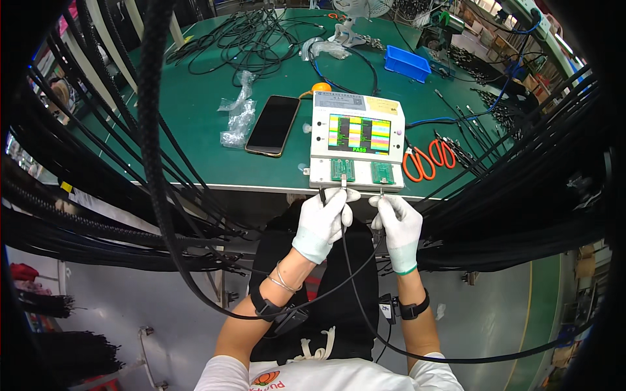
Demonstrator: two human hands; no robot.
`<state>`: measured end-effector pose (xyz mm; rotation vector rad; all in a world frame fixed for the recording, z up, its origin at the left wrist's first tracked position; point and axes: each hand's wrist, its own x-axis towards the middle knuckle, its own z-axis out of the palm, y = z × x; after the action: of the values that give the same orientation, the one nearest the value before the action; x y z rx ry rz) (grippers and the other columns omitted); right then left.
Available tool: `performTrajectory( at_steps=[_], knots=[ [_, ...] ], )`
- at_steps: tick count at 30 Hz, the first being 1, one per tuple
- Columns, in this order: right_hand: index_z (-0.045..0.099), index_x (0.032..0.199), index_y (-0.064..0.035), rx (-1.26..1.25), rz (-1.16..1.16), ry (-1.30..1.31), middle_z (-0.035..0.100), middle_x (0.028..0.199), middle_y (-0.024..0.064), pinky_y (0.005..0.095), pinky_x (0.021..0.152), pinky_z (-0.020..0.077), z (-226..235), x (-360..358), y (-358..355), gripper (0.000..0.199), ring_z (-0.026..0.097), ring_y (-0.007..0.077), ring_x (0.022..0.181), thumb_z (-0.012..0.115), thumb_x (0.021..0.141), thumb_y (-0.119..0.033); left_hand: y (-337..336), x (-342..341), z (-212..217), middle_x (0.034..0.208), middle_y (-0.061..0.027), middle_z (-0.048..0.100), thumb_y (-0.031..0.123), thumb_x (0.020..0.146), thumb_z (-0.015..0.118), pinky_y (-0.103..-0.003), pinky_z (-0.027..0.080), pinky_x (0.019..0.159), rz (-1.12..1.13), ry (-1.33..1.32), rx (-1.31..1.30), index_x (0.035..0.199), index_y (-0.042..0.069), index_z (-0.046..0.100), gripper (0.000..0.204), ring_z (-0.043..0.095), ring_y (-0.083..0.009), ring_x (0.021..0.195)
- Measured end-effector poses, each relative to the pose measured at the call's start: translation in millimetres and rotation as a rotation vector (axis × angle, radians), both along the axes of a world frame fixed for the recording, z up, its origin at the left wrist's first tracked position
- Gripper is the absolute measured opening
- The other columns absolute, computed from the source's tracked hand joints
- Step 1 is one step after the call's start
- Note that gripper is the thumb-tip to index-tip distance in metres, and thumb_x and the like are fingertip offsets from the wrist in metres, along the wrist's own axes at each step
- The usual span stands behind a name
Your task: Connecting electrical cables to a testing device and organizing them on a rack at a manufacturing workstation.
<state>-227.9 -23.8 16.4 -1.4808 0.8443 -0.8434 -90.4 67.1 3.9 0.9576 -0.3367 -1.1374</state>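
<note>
My left hand (325, 218), in a white glove, pinches the metal plug of a black cable (347, 257) at the front of a white cable tester (357, 166). The plug meets the edge of the left green circuit board (342, 170); whether it is fully seated cannot be told. Another dark cable end pokes up beside that thumb. Just below the right green board (383, 173), my gloved right hand (398, 221) grips a small cable plug (382, 192). The tester's lit screen (359, 134) shows coloured rows with a green word underneath.
Left of the tester lie a phone (273, 126) and crumpled clear plastic (239, 116). Orange-handled scissors (418, 163) rest at its right. Farther back are a blue tray (407, 63), a white fan (357, 10) and tangled black cables (244, 42). Hanging cable bundles flank both sides.
</note>
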Motion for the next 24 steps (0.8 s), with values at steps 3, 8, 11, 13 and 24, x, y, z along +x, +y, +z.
performTrajectory(
  at_steps=[3, 8, 11, 13, 24],
  knots=[
    [0.071, 0.099, 0.0054, 0.011, 0.005, 0.017, 0.065, 0.072, 0.0022, 0.0212, 0.056, 0.0418, -0.4, 0.6, -0.3, 0.021, 0.053, 0.0043, 0.06, 0.061, 0.095, -0.012, 0.5, 2.7, -2.4, 0.062, -0.0017, 0.056, 0.024, 0.102, 0.054, -0.02, 0.023, 0.034, -0.016, 0.049, -0.038, 0.109, -0.003, 0.066, 0.03, 0.029, -0.0022, 0.036],
    [0.071, 0.098, 0.0059, -0.086, -0.048, 0.073, 0.065, 0.07, 0.0008, 0.021, 0.056, 0.0417, 5.0, 1.1, -2.3, 0.02, 0.052, 0.0041, 0.059, 0.062, 0.094, -0.012, -4.5, 2.6, 6.0, 0.062, -0.0016, 0.056, 0.024, 0.101, 0.055, -0.02, 0.024, 0.035, -0.015, 0.145, -0.025, 0.109, -0.003, 0.065, 0.03, 0.029, -0.0025, 0.036],
    [0.07, 0.095, 0.0061, -0.198, -0.094, 0.101, 0.064, 0.066, 0.0011, 0.0221, 0.055, 0.0415, -1.7, 1.8, -6.5, 0.02, 0.05, 0.0041, 0.057, 0.065, 0.091, -0.013, -7.2, 4.3, 7.3, 0.061, -0.001, 0.056, 0.025, 0.102, 0.055, -0.019, 0.025, 0.035, 0.017, 0.164, 0.017, 0.108, -0.003, 0.065, 0.031, 0.03, -0.0029, 0.036],
    [0.07, 0.094, 0.006, -0.24, -0.095, 0.122, 0.063, 0.066, 0.0005, 0.0217, 0.054, 0.0404, -2.6, 2.7, -9.7, 0.019, 0.05, 0.0035, 0.057, 0.064, 0.092, -0.012, -8.0, 3.7, 5.7, 0.061, -0.0014, 0.056, 0.024, 0.102, 0.054, -0.019, 0.024, 0.035, 0.014, 0.163, 0.004, 0.108, -0.003, 0.065, 0.031, 0.029, -0.0028, 0.036],
    [0.069, 0.086, 0.0035, -0.399, -0.061, 0.241, 0.056, 0.056, 0.0079, 0.0271, 0.05, 0.04, 9.8, 3.5, -19.5, 0.017, 0.049, 0.0072, 0.05, 0.066, 0.088, -0.013, 16.2, -12.4, -56.2, 0.075, -0.0094, 0.068, 0.025, 0.104, 0.045, -0.028, 0.05, 0.063, -0.227, -0.558, 0.103, 0.108, -0.006, 0.064, 0.037, 0.061, -0.0141, 0.059]
  ],
)
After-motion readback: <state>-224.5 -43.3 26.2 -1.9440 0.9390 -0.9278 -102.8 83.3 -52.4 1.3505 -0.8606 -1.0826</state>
